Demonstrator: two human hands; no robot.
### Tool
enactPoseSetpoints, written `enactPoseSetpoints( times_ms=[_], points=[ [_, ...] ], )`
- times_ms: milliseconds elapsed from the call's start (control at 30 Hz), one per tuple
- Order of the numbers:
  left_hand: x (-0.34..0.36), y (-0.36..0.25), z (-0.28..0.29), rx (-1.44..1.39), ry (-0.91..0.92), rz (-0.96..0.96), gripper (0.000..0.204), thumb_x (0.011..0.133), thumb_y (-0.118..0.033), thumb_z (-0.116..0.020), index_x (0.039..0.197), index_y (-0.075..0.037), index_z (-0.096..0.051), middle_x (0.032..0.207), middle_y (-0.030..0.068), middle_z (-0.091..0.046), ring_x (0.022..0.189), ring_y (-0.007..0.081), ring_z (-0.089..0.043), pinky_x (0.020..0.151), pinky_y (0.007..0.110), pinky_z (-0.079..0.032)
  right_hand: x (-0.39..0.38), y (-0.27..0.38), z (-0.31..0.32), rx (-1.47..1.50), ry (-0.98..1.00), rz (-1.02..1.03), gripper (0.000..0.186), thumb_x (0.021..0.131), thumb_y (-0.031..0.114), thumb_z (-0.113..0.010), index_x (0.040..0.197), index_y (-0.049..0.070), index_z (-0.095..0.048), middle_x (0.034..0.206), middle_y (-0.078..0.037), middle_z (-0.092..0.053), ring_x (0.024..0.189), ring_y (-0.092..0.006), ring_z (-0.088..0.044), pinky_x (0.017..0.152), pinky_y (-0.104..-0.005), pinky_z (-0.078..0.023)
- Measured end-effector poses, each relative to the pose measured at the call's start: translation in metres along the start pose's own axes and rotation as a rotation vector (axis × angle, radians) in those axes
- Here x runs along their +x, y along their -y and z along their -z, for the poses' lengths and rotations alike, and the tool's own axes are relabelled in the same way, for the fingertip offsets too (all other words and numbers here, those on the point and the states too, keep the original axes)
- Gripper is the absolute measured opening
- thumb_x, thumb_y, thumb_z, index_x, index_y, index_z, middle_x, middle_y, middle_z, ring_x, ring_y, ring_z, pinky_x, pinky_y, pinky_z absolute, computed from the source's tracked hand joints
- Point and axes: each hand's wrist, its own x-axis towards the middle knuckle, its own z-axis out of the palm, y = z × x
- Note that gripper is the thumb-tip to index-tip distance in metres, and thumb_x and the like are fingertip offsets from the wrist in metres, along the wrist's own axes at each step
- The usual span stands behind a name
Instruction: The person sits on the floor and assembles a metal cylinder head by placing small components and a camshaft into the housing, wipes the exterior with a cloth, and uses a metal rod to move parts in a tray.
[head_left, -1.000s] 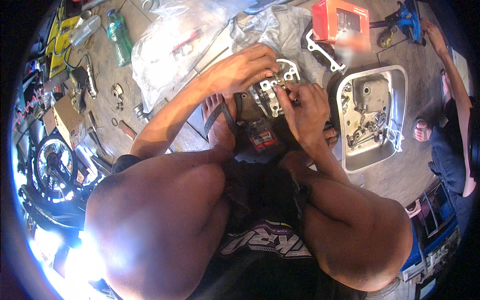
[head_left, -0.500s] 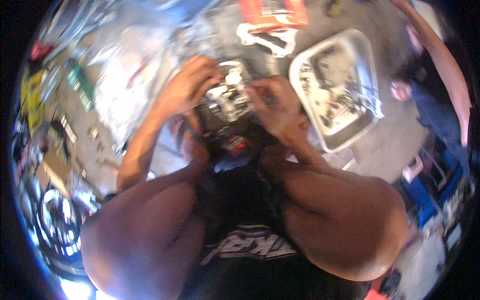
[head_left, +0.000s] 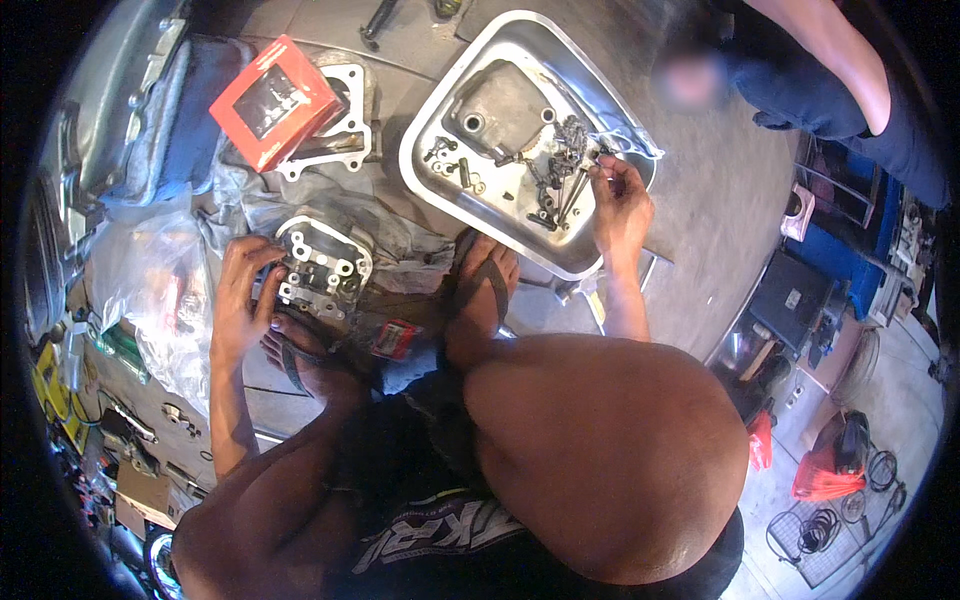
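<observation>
A metal engine cylinder head [head_left: 322, 268] sits on grey cloth in front of my feet, its inner side facing up. My left hand [head_left: 243, 290] grips its left edge, thumb and fingers against the metal. Over the right side of a steel basin [head_left: 425, 160], my right hand [head_left: 625, 212] has its fingertips pinched together. What they hold, if anything, is too small to make out. Inside the basin lie a grey metal cover [head_left: 505, 105], a chain [head_left: 572, 138], long bolts [head_left: 573, 195] and several small dark parts.
A red box [head_left: 272, 105] rests on a white gasket [head_left: 352, 125] at the far left. Clear plastic bags [head_left: 150, 290] lie left of my left hand. A small red packet [head_left: 394, 340] is between my feet. Another person's arm [head_left: 830, 50] shows at the upper right.
My right hand has left the cylinder head and moved right to the basin. My left hand stays at the cylinder head. The view has swung to the right.
</observation>
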Motion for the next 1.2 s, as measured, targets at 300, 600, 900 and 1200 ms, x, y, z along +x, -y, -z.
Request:
enactPoseSetpoints(
  times_ms=[300,600,900,1200],
  points=[
    [-0.014,0.008,0.000,0.059,-0.048,0.087,0.023,0.087,0.005,-0.066,0.109,0.000,-0.064,0.108,0.0175,-0.061,0.106,0.0348,-0.059,0.094,0.042,-0.047,-0.023,-0.046,-0.016,-0.201,0.343,0.148,0.031,0.086,0.027,-0.075,0.105,0.003,-0.072,0.090,-0.016,-0.074,0.080,-0.0310,-0.073,0.071,-0.0398,-0.056],
    [-0.018,0.007,0.003,0.105,-0.171,0.038,0.022,0.088,0.006,-0.064,0.109,-0.001,-0.066,0.109,0.0178,-0.062,0.106,0.0362,-0.060,0.091,0.042,-0.049,-0.035,-0.044,-0.036,-0.462,0.295,0.212,0.036,0.079,0.036,-0.083,0.100,0.008,-0.075,0.090,-0.015,-0.075,0.083,-0.0281,-0.074,0.072,-0.0380,-0.056],
    [-0.027,-0.030,-0.004,-0.100,-0.315,0.014,0.025,0.085,0.000,-0.073,0.109,-0.002,-0.067,0.106,0.0149,-0.063,0.099,0.0319,-0.063,0.086,0.040,-0.051,-0.067,0.095,-0.052,0.787,1.004,-0.300,0.027,0.087,-0.002,-0.072,0.112,0.004,-0.065,0.104,-0.013,-0.073,0.087,-0.0157,-0.069,0.075,-0.0254,-0.055],
    [-0.015,-0.046,-0.009,-0.229,-0.175,-0.124,0.034,0.082,-0.009,-0.079,0.113,-0.003,-0.068,0.108,0.0134,-0.066,0.102,0.0312,-0.065,0.088,0.040,-0.052,-0.101,0.142,-0.104,0.845,1.390,-0.304,0.034,0.086,-0.001,-0.076,0.117,-0.001,-0.060,0.106,-0.016,-0.072,0.098,-0.0201,-0.072,0.087,-0.0297,-0.058]
  ],
)
